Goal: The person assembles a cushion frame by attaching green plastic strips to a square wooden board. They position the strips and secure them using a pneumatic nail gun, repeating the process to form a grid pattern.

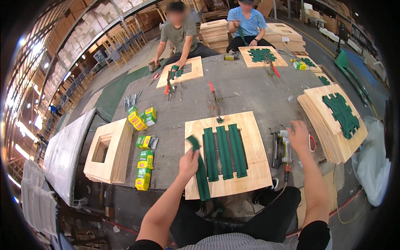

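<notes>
Head view. The wooden frame (250,154) lies flat at the near edge of the workbench (241,93); three green straps (225,152) lie side by side across its square opening. The left hand (189,160) is closed on a fourth green strap (201,171), which runs along the frame's left side and past its near edge. The right hand (298,135) rests on the staple gun (284,152) just right of the frame; how far it is closed cannot be told. Yellow-green staple boxes (144,162) lie left of the frame. Open bench surface lies beyond the frame.
</notes>
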Motion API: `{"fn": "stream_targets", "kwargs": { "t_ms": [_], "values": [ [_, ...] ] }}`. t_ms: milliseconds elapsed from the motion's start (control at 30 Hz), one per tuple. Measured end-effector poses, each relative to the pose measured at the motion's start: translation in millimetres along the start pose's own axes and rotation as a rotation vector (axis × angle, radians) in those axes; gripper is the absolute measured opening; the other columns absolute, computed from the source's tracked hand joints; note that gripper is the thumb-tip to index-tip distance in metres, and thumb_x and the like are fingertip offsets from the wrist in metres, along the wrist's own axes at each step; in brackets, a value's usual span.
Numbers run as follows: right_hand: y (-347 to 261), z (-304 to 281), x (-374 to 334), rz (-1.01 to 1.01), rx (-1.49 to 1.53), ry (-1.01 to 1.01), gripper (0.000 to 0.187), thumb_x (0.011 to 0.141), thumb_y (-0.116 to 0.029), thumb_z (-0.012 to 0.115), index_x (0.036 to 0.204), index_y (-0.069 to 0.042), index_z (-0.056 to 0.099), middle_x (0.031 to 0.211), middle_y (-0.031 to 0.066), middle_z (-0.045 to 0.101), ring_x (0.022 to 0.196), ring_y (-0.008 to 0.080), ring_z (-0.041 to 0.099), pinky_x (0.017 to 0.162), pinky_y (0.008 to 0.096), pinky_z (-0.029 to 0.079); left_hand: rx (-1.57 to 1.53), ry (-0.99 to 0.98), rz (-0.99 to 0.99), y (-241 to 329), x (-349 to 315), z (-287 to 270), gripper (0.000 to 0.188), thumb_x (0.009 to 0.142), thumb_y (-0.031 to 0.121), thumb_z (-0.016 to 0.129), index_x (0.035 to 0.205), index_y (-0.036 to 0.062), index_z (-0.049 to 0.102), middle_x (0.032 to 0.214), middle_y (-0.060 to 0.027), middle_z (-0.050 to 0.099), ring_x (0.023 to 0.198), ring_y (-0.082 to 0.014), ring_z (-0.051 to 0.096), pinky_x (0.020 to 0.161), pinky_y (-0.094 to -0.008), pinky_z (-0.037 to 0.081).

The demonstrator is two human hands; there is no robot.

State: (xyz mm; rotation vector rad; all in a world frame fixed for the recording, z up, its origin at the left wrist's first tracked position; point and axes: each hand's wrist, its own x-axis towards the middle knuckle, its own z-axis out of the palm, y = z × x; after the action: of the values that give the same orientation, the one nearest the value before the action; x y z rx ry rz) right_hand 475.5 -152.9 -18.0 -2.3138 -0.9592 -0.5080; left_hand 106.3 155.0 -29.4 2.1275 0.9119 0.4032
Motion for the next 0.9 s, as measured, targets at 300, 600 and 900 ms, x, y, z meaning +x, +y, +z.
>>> {"fn": "stream_targets", "kwargs": {
  "t_ms": [300,600,900],
  "values": [
    [-157.3,213.1,170.2,0.068,0.576,-0.404,0.037,0.099,-0.031,0.065,0.125,-0.004,0.068,0.117,0.0150,0.073,0.108,0.0259,0.069,0.095,0.0380,0.053,0.586,-0.077,0.477,-46.9,34.8,35.8,0.056,0.091,0.025,0.066,0.145,0.0216,0.055,0.161,-0.0031,0.041,0.149,-0.0435,0.032,0.119,-0.0637,0.025],
    [-262.4,377.3,296.1,0.441,0.686,-0.839,0.059,0.106,-0.044,0.052,0.151,-0.007,0.044,0.097,0.0087,0.065,0.063,0.0206,0.063,0.058,0.0358,0.053,0.388,-0.145,0.377,-65.1,25.6,31.1,0.064,0.092,0.023,0.065,0.153,0.0216,0.046,0.166,-0.0036,0.032,0.156,-0.0403,0.018,0.125,-0.0598,0.015],
    [-257.8,330.2,341.9,0.192,1.133,-0.487,0.043,0.107,-0.052,0.047,0.110,-0.011,0.059,0.072,0.0007,0.054,0.059,0.0113,0.055,0.055,0.0281,0.045,0.320,-0.117,0.425,-66.6,29.1,32.2,0.060,0.093,0.024,0.065,0.151,0.0167,0.048,0.166,-0.0043,0.032,0.156,-0.0393,0.017,0.127,-0.0588,0.013]
  ]
}}
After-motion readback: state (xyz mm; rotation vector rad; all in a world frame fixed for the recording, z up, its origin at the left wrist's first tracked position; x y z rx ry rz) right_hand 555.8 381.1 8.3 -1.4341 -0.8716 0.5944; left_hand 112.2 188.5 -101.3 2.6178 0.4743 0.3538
